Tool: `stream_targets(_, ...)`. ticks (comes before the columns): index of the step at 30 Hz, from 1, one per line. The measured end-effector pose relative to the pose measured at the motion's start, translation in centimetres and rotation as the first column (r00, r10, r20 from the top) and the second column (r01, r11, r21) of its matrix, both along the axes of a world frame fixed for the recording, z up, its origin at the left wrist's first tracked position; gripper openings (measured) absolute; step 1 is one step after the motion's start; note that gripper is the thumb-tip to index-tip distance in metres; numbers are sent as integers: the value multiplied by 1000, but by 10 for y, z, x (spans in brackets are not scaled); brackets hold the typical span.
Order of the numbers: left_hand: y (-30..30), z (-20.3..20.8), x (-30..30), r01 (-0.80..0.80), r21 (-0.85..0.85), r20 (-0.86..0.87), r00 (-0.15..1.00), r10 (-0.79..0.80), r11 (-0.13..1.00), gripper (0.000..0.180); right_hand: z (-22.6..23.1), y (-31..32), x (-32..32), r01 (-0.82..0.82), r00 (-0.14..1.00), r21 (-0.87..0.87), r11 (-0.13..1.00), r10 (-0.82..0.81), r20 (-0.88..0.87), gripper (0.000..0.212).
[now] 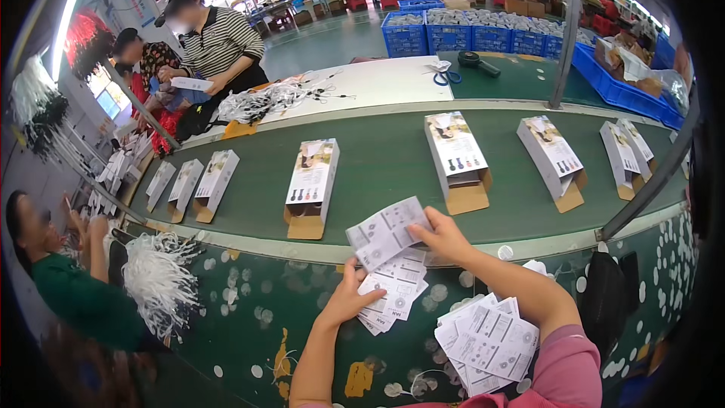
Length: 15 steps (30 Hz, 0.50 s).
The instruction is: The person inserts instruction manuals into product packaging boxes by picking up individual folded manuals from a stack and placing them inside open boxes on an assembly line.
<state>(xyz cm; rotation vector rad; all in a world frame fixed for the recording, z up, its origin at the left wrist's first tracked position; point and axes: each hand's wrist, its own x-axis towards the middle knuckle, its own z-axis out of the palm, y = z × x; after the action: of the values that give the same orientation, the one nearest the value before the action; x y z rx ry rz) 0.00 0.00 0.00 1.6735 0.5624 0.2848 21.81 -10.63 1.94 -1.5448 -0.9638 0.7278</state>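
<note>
My right hand (444,238) is closed on a folded printed leaflet (385,233), pinched at its right end and raised near the belt's front rail. Below it, my left hand (347,298) grips a fanned stack of leaflets (396,287), its thumb lying across the top sheets. The raised leaflet overlaps the upper part of that stack. On the green table, beside my right forearm, lies a loose pile of similar leaflets (495,340). Beyond my hands, a white carton (313,170) and another carton (456,143) lie on the green belt with their brown end flaps open towards me.
Several more cartons line the belt (381,159) on both sides. A metal post (657,170) rises at right. White cords (158,279) hang at left, near a person in green (75,295). Across the belt, a person in stripes (223,45) holds a carton. Blue crates (449,39) stand behind.
</note>
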Motion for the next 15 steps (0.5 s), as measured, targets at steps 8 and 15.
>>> stream_targets(8,52,-3,-18,81,-200,-33,996,-89,976,44,1,42,-1,321,939,206,925,-339,58,24)
stream_targets(15,79,2,-45,24,-122,24,999,-21,992,27,9,74,-18,493,854,288,821,-520,20,21)
